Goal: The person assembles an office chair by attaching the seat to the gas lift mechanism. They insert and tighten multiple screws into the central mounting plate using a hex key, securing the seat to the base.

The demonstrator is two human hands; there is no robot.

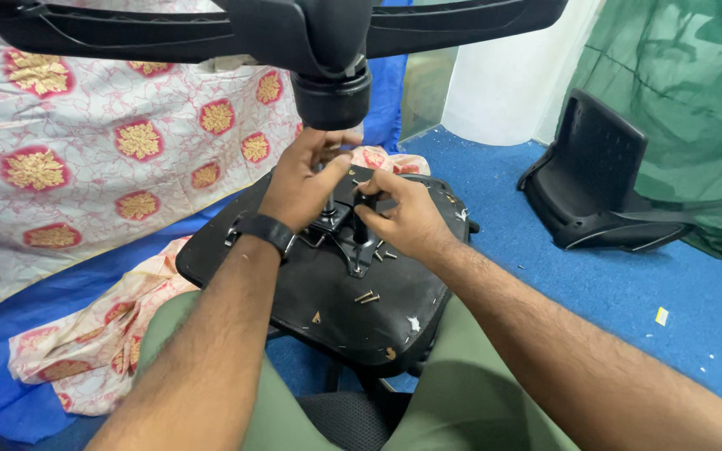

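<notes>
head view: left hand point(302, 179) and right hand point(403, 215) close around the metal mechanism point(353, 238) on the upturned seat point(327, 301); fingertips hidden. chair base point(319, 42) cut off above.

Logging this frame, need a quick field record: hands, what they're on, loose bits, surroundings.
left hand: on the gas-lift post under the hub, wears a black wristband
right hand: fingers closed on a short black part at the bracket
seat: black, upside down on the lap, underside scuffed
screws: loose on the seat
backrest: black, lying on the blue carpet, apart
cloth: patterned, on the left
</notes>
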